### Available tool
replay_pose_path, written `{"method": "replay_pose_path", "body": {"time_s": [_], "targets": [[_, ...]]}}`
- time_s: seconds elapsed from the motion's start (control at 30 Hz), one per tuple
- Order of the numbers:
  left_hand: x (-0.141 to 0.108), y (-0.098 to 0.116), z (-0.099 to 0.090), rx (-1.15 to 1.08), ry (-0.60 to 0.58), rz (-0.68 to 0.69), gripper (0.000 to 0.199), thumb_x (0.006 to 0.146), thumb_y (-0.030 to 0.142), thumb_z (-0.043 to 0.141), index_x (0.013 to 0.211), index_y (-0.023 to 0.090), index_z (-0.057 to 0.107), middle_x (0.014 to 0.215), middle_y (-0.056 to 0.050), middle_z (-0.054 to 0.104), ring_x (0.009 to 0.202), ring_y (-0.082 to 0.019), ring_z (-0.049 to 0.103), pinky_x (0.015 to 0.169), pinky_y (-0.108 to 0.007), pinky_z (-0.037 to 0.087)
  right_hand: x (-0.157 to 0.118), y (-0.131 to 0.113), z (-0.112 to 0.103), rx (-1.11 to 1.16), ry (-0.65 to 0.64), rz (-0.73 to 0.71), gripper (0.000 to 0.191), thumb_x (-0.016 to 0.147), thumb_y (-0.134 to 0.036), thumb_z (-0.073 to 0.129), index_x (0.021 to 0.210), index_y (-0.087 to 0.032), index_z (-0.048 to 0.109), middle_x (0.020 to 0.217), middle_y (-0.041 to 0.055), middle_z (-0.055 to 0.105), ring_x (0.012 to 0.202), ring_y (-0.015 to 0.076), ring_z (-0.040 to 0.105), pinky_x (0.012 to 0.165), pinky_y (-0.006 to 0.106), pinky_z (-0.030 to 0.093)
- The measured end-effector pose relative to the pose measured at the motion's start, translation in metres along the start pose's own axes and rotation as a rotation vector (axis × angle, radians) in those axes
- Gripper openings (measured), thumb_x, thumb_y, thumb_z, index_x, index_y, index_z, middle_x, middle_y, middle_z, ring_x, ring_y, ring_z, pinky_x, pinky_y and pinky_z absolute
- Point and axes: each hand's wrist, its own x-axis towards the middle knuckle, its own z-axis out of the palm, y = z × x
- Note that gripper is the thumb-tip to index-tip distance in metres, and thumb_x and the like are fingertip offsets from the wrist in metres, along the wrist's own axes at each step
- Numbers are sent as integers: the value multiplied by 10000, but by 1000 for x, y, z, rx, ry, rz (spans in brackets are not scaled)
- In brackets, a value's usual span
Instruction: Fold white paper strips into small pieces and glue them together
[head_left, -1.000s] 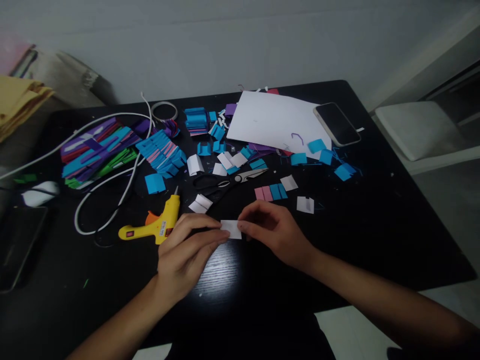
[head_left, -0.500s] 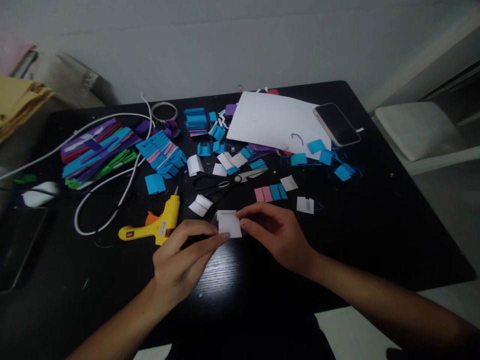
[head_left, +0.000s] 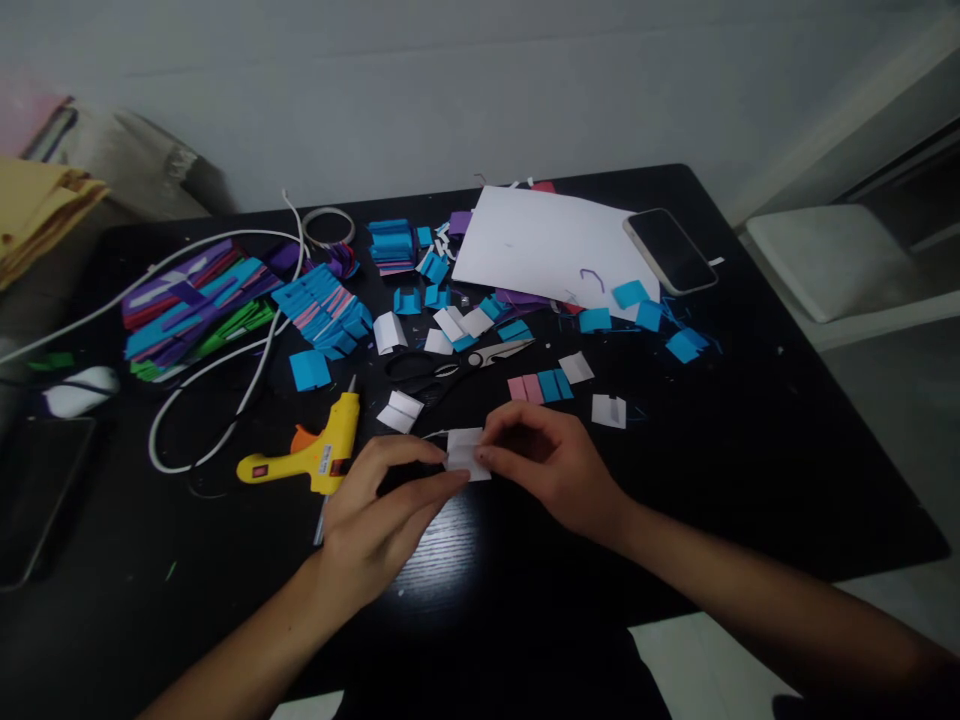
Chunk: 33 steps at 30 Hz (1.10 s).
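Observation:
A small white paper piece (head_left: pixel 466 454) is held between both hands above the black table. My left hand (head_left: pixel 386 510) pinches its left side and lower edge. The fingers of my right hand (head_left: pixel 551 465) grip its right side. Just beyond lie black-handled scissors (head_left: pixel 501 353) and a folded white piece (head_left: pixel 400 411). A yellow glue gun (head_left: pixel 322 450) rests left of my left hand. Pink folded pieces (head_left: pixel 525 388) and a blue one (head_left: pixel 555 385) lie beyond my right hand.
A large white sheet (head_left: pixel 547 245) lies at the back with a phone (head_left: pixel 670 250) on its right edge. Bundled coloured strips (head_left: pixel 196 310) and a looping white cable (head_left: pixel 154 430) occupy the left. A second dark phone (head_left: pixel 45 490) sits at the far left.
The white paper piece has shifted slightly right and now shows a crease. My right fingers have come over its right part, and my left hand has moved slightly right.

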Motion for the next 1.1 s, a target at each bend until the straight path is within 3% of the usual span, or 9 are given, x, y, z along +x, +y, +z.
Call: {"method": "replay_pose_path", "body": {"time_s": [0.17,0.33,0.43,0.57,0.77,0.9,1.1], "targets": [[-2,-2,1,-2,3,-95,255,896,25,721,1093,182,757,1121,-74,648,1036,-176,647,850,-297,572,-6,3,2,-160,27,-142,56,892,-250,761,933,-218,741,918,24,751,863,173,708,789,310,568],[0,-1,1,-24,46,-118,259,880,11,739,1073,184,749,1199,-89,688,1045,-195,664,869,-346,560,-8,1,1,-216,-44,-247,139,909,-243,759,1046,-214,752,1015,49,771,916,189,727,829,335,587],[2,-1,1,-63,54,-130,272,883,-1,730,1083,183,739,1164,-88,723,1055,-212,687,886,-377,561,-8,1,2,-235,-40,-325,216,852,-264,833,1052,-230,759,1018,43,774,890,189,726,789,327,593],[4,0,3,-80,96,-124,275,858,5,763,1059,190,737,1073,-66,747,1009,-210,698,861,-381,565,-8,3,3,-246,-20,-384,126,886,-220,802,1007,-246,777,965,29,789,893,186,742,815,336,596],[3,0,4,-70,123,-198,366,845,80,812,1172,203,704,1054,-58,717,918,-177,673,763,-326,572,-8,3,3,-238,0,-398,114,895,-183,785,974,-265,796,920,16,800,860,188,752,794,346,606],[4,0,3,-84,96,-158,275,855,24,775,1065,195,730,998,-52,732,949,-190,686,798,-342,572,-9,2,4,-229,1,-388,112,891,-178,789,965,-261,803,905,16,803,839,182,754,782,334,608],[4,2,1,-126,69,-150,231,873,17,745,1034,180,717,931,-50,733,866,-177,691,707,-313,566,-11,0,5,-266,9,-434,110,907,-175,768,971,-258,803,886,23,805,827,187,755,766,338,613]]}}
